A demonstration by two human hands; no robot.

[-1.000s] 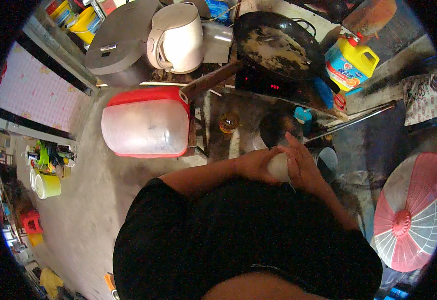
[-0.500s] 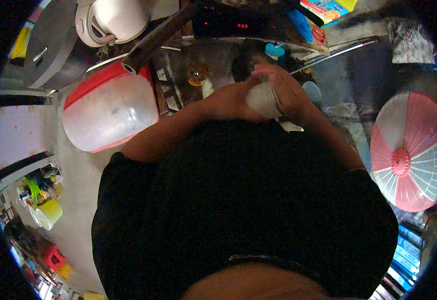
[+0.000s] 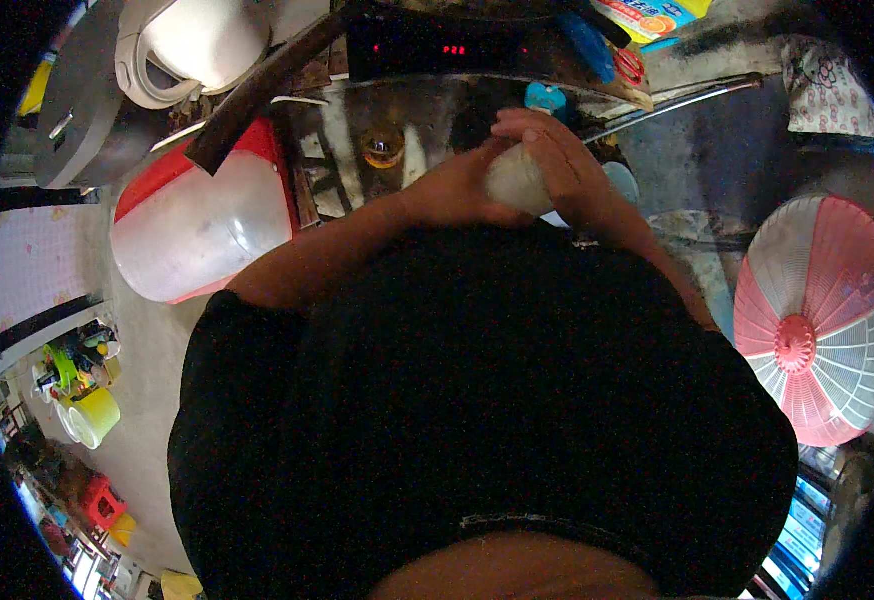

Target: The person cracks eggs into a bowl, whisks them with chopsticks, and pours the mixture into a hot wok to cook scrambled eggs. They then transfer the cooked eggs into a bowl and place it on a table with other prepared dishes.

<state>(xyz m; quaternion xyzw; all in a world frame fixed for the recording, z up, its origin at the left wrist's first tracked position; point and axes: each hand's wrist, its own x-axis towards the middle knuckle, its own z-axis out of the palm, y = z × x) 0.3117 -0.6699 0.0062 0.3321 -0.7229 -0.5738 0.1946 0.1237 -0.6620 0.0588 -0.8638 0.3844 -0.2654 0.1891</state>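
Observation:
Both of my hands are around a whitish, translucent jar [image 3: 514, 183], held tilted close in front of my black shirt. My left hand [image 3: 454, 186] wraps it from the left side. On the other end lies my right hand [image 3: 569, 170], its fingers closed over the jar and reaching toward the left hand's fingers. The jar's right end and any lid are hidden under the right palm. Just beyond the hands is a small turquoise thing [image 3: 545, 97]. A pale, round bowl-like container [image 3: 621, 182] stands close to my right wrist.
A glass holding amber liquid [image 3: 384, 148] stands left of the hands. Behind is a black cooktop [image 3: 407, 52] with red lit digits; a dark handle [image 3: 267, 88] juts leftward over a red-edged translucent bin [image 3: 207, 225]. A white kettle [image 3: 207, 45] sits back left, a pink fan [image 3: 795, 345] at right.
The view has shifted slightly. Both hands still hold the jar, which sits a little farther from my body. The right hand now covers the jar's rim, which showed before.

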